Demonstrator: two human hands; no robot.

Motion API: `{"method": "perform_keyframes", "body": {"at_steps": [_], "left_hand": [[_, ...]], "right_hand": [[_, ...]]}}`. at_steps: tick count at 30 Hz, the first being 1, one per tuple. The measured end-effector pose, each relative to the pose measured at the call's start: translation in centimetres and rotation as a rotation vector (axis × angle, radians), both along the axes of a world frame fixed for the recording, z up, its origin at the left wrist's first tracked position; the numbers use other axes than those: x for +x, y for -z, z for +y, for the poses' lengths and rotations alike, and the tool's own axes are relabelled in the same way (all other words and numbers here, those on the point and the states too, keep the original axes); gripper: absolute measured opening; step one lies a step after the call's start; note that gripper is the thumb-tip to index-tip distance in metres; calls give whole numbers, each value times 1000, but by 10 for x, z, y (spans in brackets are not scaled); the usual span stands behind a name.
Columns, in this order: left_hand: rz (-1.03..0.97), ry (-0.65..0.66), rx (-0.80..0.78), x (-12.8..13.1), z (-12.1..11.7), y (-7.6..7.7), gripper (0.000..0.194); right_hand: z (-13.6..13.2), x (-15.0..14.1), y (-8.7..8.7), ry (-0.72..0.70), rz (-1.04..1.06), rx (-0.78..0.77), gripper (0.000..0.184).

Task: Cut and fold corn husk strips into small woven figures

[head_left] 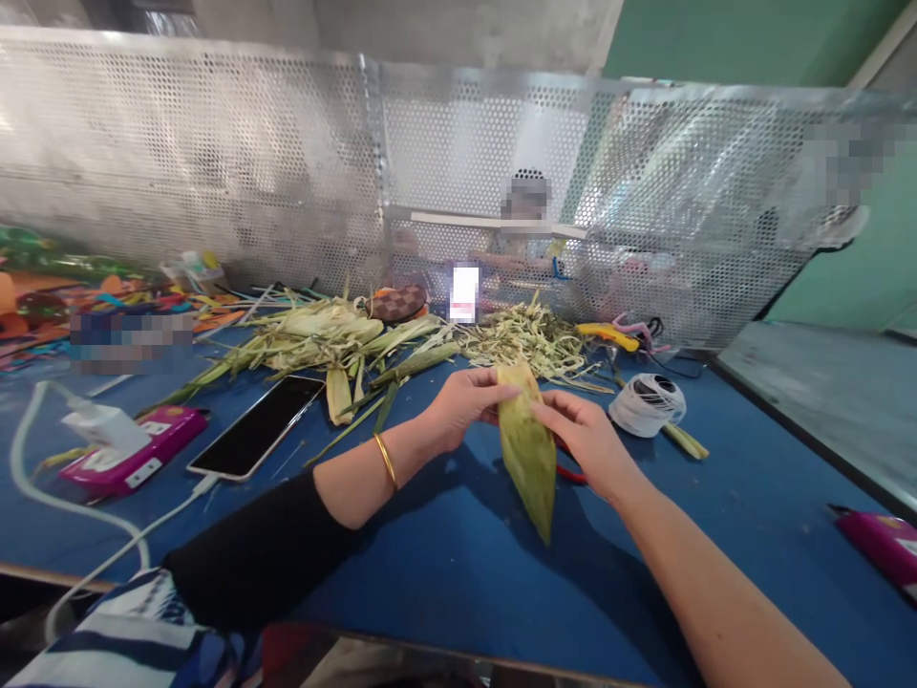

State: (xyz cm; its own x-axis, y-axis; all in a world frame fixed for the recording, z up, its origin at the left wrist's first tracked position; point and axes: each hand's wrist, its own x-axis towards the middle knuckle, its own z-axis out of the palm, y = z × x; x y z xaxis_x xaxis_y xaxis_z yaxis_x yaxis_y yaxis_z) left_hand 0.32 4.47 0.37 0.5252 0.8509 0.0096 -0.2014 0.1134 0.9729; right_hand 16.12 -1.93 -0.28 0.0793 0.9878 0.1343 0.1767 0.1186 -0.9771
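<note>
A green, leaf-shaped corn husk (528,459) hangs between my hands above the blue table, its pointed end down toward me. My left hand (462,406) pinches its upper left edge. On the other edge, my right hand (577,425) grips it between thumb and fingers. Part of a red-handled tool (571,474) shows beneath my right hand; the rest of it is hidden. Behind the hands lie a heap of whole husks (315,334) and a pile of thin shredded strips (534,339). Right of my right hand sits a spool of white string (648,405).
A phone (259,427) on a charging cable and a magenta power strip (139,449) lie at left. Another magenta strip (881,545) is at the right edge. A perforated metal screen (287,162) bounds the table's back; a person sits behind it. A yellow-handled tool (607,334) lies near it.
</note>
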Motion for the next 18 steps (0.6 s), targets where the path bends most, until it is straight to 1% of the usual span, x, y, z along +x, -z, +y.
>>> {"method": "perform_keyframes", "body": {"at_steps": [2,4,6,9,11,13,18], "left_hand": [[65,62,13,1,-6,-1,23],[85,95,-19,1,-8,-1,26],[49,127,-99,0,-8,-1,29],[-30,210,-238,-1,-6,-1,31],[-54,240,-271,0,-6,0,32],[-34,206,-231,1,-7,1,31],[139,-52,20,6,-10,2,29]], "right_hand": [[-1,-1,-1,28,25,19,33],[-2,0,-2,72,21,47,31],[-2,0,-2,97,12,67,29],[-2,1,-2,73,20,72,27],[-1,1,0,63,19,72,26],[1,2,3,79,-8,84,25],[3,5,10,155,-162,160,23]]}}
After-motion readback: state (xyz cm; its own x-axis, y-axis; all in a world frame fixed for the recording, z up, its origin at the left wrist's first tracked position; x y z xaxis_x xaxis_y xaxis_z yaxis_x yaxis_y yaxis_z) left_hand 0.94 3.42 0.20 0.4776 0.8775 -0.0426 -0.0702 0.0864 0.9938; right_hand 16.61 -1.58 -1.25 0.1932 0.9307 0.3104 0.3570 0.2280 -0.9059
